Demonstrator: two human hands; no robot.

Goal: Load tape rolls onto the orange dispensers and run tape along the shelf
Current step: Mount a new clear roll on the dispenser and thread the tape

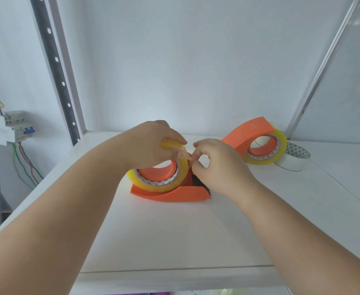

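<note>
An orange dispenser (174, 193) lies on its side on the white shelf (174, 235), with a yellowish clear tape roll (153, 185) seated on its hub. My left hand (151, 143) grips the top of that roll from above. My right hand (217, 165) pinches the loose tape end right beside the roll, above the dispenser's black toothed cutter (198, 182). A second orange dispenser (249, 135) stands at the back right, loaded with its own clear tape roll (266, 154).
A white roll with a triangle-patterned core (296, 155) lies behind the second dispenser. Perforated metal uprights (55, 67) frame the shelf at left and right. A circuit breaker with coloured wires (9, 128) hangs on the wall at far left.
</note>
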